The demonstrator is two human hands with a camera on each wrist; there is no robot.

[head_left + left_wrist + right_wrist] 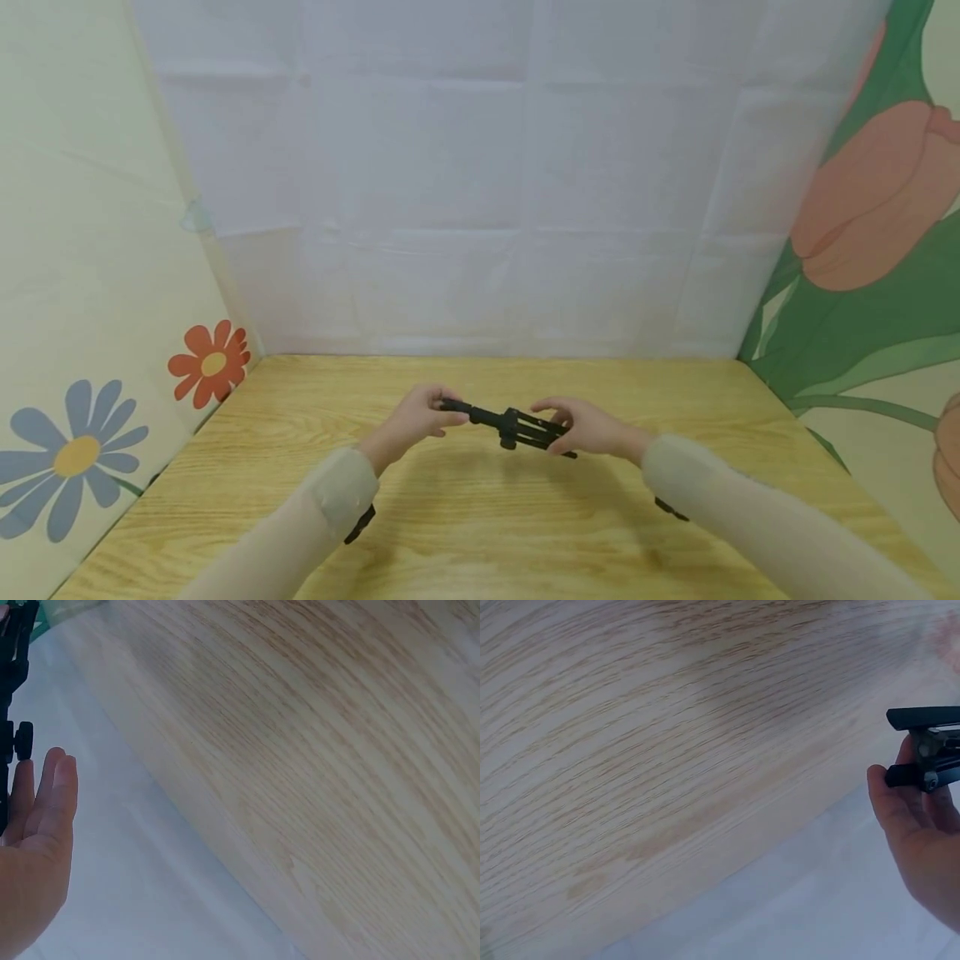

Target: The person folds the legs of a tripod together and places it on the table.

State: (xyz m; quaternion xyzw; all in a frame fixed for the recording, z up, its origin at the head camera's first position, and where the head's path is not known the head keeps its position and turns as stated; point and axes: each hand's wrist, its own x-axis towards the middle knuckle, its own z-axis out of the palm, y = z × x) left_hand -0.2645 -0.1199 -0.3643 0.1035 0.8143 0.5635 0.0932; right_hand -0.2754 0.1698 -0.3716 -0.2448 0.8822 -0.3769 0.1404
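A small black tripod point(508, 422) is held above the wooden table, lying nearly level between both hands. At its narrow end, on the left, my left hand point(416, 423) grips it between thumb and fingers. My right hand point(591, 428) holds the slim legs at the other end, and the legs are slightly apart. In the left wrist view, the tripod point(10, 675) shows only in part at the edge, a small knob by the fingertips of the left hand point(41, 840). The right wrist view has the leg ends point(922, 718) against the fingers of the right hand point(926, 844).
The wood-grain table point(480, 533) spreads beneath both hands. A white sheet point(480, 183) hangs behind its far edge. Flower-printed cloths stand on either side, with a red flower point(213, 364) on the left and a pink tulip point(870, 200) on the right.
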